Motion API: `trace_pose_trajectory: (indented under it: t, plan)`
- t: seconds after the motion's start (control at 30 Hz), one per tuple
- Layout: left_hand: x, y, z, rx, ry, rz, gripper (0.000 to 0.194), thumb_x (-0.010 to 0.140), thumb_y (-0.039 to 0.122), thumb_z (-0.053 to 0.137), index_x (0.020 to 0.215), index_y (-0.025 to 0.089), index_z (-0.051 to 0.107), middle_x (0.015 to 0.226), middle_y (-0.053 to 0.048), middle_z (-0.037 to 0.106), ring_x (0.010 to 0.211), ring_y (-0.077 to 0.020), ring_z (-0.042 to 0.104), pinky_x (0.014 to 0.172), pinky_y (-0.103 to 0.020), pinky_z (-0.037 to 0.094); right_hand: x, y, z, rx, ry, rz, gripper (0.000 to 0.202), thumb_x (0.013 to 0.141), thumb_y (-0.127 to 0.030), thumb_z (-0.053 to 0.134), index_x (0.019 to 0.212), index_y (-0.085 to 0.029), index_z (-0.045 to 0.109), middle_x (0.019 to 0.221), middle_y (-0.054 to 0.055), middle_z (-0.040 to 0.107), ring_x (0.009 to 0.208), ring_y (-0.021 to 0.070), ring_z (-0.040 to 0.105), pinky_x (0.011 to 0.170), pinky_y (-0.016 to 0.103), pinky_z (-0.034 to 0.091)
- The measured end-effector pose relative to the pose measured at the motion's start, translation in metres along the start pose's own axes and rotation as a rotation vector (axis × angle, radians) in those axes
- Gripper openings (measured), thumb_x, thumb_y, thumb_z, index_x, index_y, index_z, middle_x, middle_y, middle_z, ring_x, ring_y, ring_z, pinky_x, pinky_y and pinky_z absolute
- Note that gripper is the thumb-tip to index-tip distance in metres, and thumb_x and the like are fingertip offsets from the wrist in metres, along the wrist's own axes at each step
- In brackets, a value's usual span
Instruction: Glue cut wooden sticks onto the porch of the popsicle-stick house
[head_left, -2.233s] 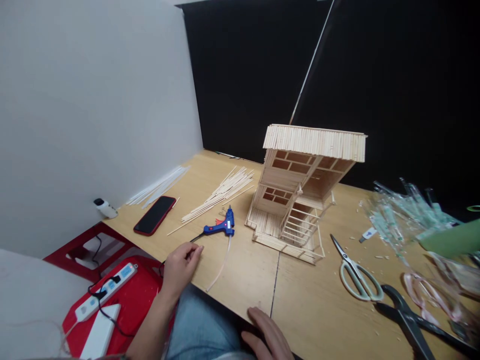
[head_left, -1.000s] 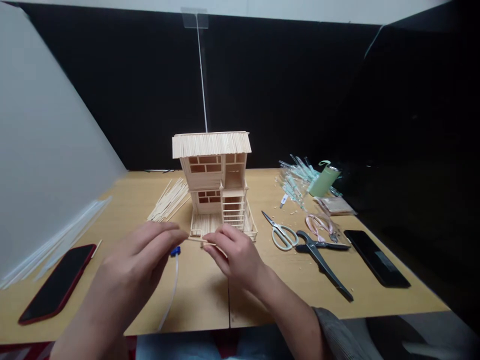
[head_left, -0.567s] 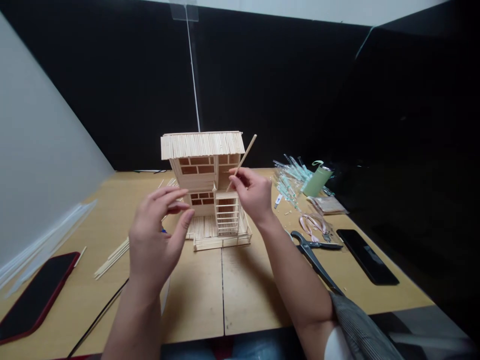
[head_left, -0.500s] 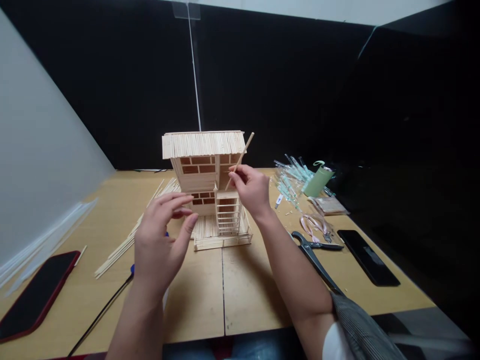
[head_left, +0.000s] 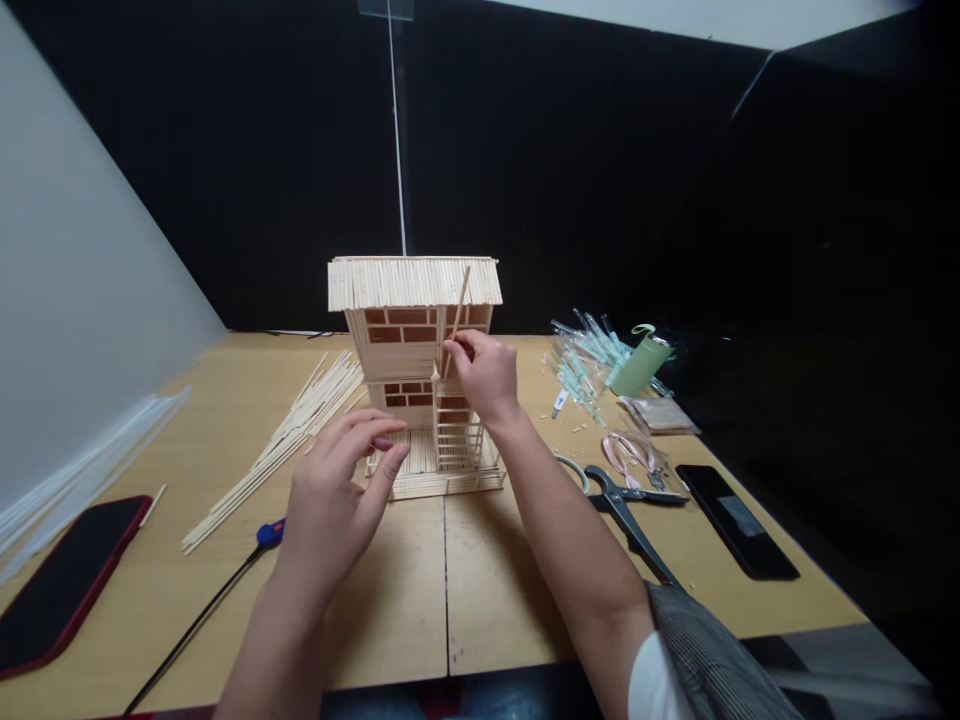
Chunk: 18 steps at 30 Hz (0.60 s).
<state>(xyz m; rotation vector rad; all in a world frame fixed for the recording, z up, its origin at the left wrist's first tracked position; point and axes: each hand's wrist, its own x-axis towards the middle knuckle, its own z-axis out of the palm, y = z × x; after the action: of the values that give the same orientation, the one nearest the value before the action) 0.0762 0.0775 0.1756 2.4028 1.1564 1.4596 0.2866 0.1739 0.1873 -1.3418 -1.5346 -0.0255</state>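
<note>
A two-storey model house [head_left: 401, 365] made of thin wooden sticks stands on the table, with a slatted roof, brick-like windows, a small ladder [head_left: 454, 440] and a low-fenced deck. In front of its upper right part, my right hand [head_left: 486, 372] pinches a wooden stick [head_left: 461, 300], which points up and leans slightly right across the roof edge. My left hand [head_left: 337, 490] is held before the deck's left front, its fingers curved and thumb apart, with nothing between them. Whether the stick touches the house cannot be made out.
Loose wooden sticks [head_left: 277, 450] lie to the left, near a blue-ended cable [head_left: 268, 534] and a red-cased phone [head_left: 71, 580]. Rightward are black scissors [head_left: 626, 510], pink-handled pliers [head_left: 626, 452], another phone [head_left: 739, 520], teal-and-clear tubes [head_left: 589, 350] and a green bottle [head_left: 641, 362].
My right hand has moved left with the stick, which now stands more upright. My left hand has shifted slightly right and down. The view has shifted a little.
</note>
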Motion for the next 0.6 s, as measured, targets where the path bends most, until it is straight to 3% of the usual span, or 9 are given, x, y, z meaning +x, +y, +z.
trace_pose_trajectory:
  t: [0.3,0.6]
  plan:
    - [0.0029,-0.0026,-0.0012,-0.032,-0.02,-0.012,0.012,0.097,0.027,0.063,0.105,0.022,0.07,0.111,-0.005,0.069,0.089,-0.0154,0.067,0.078,-0.028,0.055,0.0036,-0.0023,0.0036,-0.063,0.0,0.006,0.016,0.097,-0.029,0.067,0.095,-0.019,0.079,0.09,0.005,0.08,0.08,0.019,0.073,0.075,0.027,0.049]
    - [0.0022,-0.0088,0.004,-0.021,-0.051,0.012,0.013,0.097,0.028,0.062,0.106,0.021,0.069,0.11,-0.006,0.068,0.087,-0.016,0.068,0.081,-0.032,0.054,0.0049,-0.0008,0.0083,-0.168,-0.033,0.036,0.021,0.098,-0.033,0.065,0.089,-0.02,0.079,0.086,0.005,0.08,0.077,0.0195,0.072,0.071,0.027,0.045]
